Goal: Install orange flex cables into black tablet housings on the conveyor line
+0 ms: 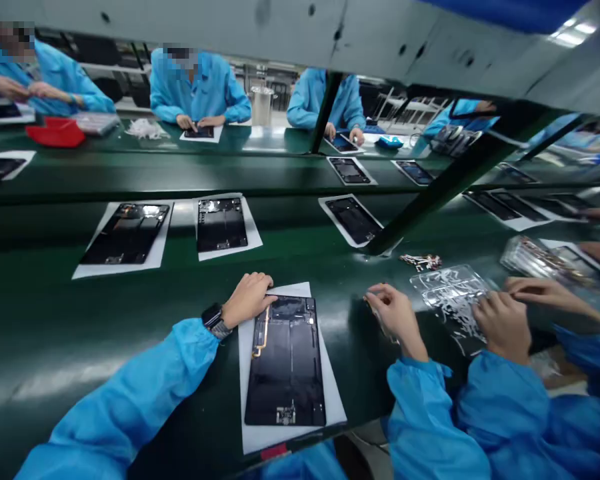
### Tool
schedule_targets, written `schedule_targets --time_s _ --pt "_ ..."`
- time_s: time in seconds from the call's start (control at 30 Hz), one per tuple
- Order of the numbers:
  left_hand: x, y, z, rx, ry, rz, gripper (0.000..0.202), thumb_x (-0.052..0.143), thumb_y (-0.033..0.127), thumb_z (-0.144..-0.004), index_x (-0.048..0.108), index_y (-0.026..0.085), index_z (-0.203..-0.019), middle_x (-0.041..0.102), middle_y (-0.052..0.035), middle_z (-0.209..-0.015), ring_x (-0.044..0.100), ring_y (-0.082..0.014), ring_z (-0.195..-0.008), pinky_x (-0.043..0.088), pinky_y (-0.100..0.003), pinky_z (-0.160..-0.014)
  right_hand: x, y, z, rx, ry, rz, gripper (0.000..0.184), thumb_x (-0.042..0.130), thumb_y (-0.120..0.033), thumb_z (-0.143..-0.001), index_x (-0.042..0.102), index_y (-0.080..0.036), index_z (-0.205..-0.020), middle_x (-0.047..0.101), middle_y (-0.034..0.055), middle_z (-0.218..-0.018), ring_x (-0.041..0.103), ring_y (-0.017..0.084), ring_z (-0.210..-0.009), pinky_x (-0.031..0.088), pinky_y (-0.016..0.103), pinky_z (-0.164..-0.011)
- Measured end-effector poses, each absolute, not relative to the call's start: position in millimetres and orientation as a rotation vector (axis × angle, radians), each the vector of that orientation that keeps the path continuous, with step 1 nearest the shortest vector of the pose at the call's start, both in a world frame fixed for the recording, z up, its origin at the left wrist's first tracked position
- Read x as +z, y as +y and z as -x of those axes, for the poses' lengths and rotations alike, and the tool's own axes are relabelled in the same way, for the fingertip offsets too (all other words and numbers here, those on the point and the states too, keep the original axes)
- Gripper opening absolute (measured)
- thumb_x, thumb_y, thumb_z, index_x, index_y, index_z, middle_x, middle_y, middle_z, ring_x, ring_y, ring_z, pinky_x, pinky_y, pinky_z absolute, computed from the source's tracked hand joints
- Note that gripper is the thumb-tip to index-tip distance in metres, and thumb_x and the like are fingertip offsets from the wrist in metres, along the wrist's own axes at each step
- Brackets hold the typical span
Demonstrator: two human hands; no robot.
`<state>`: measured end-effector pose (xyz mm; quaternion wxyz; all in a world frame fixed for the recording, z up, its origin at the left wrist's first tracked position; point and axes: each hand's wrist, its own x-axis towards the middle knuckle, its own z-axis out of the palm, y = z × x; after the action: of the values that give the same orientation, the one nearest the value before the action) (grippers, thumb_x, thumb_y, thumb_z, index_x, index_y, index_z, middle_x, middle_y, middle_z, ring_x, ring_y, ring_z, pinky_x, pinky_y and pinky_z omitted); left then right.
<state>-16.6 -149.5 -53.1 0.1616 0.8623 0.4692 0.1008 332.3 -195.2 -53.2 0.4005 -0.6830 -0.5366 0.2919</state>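
Note:
On a white sheet in front of me lies an opened tablet, its dark inside facing up. A thin orange flex cable runs down its left side. My left hand, with a dark watch at the wrist, is closed at the tablet's top left corner, thumb on its edge. To the right of the tablet, my right hand is raised over the bench, fingers pinched. A thin strip with an orange tip shows at its fingers, likely a flex cable; the palm hides part of it.
More opened tablets lie on sheets along the green bench. A neighbour's hands work close by on the right, by a clear tray of white strips. A small pile of cables and a slanted post stand beyond.

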Motion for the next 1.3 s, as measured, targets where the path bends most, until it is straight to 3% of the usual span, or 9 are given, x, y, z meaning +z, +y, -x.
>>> schedule_targets --time_s 0.2,0.33,0.43,0.57,0.77,0.97,1.1,1.2,1.3 --pt "-53.5 -134.6 11.2 0.168 1.294 -2.469 0.016 0.055 0.023 -0.091 0.059 0.018 -0.076 0.064 -0.0022 -0.084 0.060 -0.0176 -0.081 0.042 -0.026 -0.071 -69.0 -177.5 -375.4 0.683 -1.514 1.839 0.018 0.066 -0.038 -0.065 0.067 -0.021 -0.070 0.054 -0.0035 -0.050 0.049 0.015 -0.050 0.031 0.026 -0.050" --pt "-46.3 -87.3 4.6 0.159 1.426 -2.482 0.012 0.054 0.023 -0.093 0.062 0.019 -0.086 0.066 -0.0038 -0.090 0.062 -0.0179 -0.089 0.045 -0.026 -0.078 -74.1 -174.7 -374.2 0.714 -1.607 1.806 0.018 0.062 -0.040 -0.066 0.067 -0.023 -0.067 0.057 -0.0008 -0.054 0.054 0.018 -0.054 0.038 0.029 -0.054" --pt "-35.0 -18.4 -1.5 0.180 1.589 -2.479 0.016 0.054 0.029 -0.096 0.063 0.016 -0.099 0.065 -0.0069 -0.102 0.061 -0.0194 -0.099 0.048 -0.034 -0.089 -75.1 -175.9 -368.3 0.714 -1.612 1.789 0.018 0.060 -0.041 -0.067 0.065 -0.024 -0.065 0.061 0.0029 -0.060 0.059 0.023 -0.060 0.044 0.034 -0.059" --pt "-14.6 71.0 -9.0 0.209 1.766 -2.459 0.031 0.057 0.035 -0.095 0.058 0.014 -0.118 0.059 -0.0091 -0.119 0.061 -0.0208 -0.104 0.052 -0.042 -0.089 -72.7 -180.8 -349.1 0.894 -1.534 1.625 0.016 0.064 -0.044 -0.073 0.065 -0.029 -0.067 0.069 0.0078 -0.071 0.065 0.028 -0.068 0.051 0.040 -0.064" --pt "-10.0 126.2 -15.2 0.176 1.886 -2.459 0.033 0.057 0.035 -0.095 0.057 0.015 -0.121 0.059 -0.0095 -0.120 0.061 -0.0209 -0.103 0.054 -0.041 -0.087 -72.9 -188.0 -326.4 0.995 -1.389 1.478 0.028 0.064 -0.053 -0.076 0.064 -0.025 -0.071 0.066 0.0047 -0.064 0.063 0.024 -0.060 0.050 0.034 -0.055" --pt "-16.8 115.8 30.1 -0.006 1.872 -2.534 0.035 0.058 0.035 -0.095 0.055 0.015 -0.123 0.057 -0.0102 -0.124 0.059 -0.0225 -0.107 0.052 -0.044 -0.090 -79.1 -189.2 -342.5 0.992 -1.258 1.527 0.043 0.069 -0.056 -0.071 0.072 -0.018 -0.091 0.073 0.0076 -0.081 0.068 0.022 -0.072 0.053 0.028 -0.064" --pt "-14.9 53.3 93.0 -0.279 1.762 -2.571 0.030 0.059 0.037 -0.094 0.060 0.014 -0.113 0.061 -0.0083 -0.114 0.061 -0.0206 -0.102 0.052 -0.042 -0.089 -81.2 -188.8 -348.9 1.050 -1.257 1.567 0.044 0.071 -0.057 -0.068 0.075 -0.018 -0.089 0.074 0.0094 -0.089 0.069 0.023 -0.079 0.054 0.027 -0.070" --pt "-16.9 -7.2 128.3 -0.440 1.707 -2.595 0.028 0.070 0.037 -0.084 0.064 0.013 -0.097 0.063 -0.0089 -0.104 0.060 -0.0224 -0.099 0.051 -0.039 -0.086 -81.1 -188.3 -349.9 1.067 -1.295 1.559 0.044 0.074 -0.057 -0.065 0.075 -0.019 -0.087 0.074 0.0082 -0.084 0.068 0.023 -0.075 0.054 0.026 -0.065" --pt "-23.3 -45.7 141.6 -0.493 1.703 -2.632 0.028 0.075 0.031 -0.077 0.064 0.012 -0.095 0.063 -0.0129 -0.105 0.060 -0.0257 -0.102 0.049 -0.037 -0.088 -81.0 -187.4 -350.2 0.967 -1.363 1.597 0.043 0.075 -0.059 -0.062 0.074 -0.021 -0.082 0.072 0.0061 -0.078 0.063 0.019 -0.062 0.049 0.024 -0.054"
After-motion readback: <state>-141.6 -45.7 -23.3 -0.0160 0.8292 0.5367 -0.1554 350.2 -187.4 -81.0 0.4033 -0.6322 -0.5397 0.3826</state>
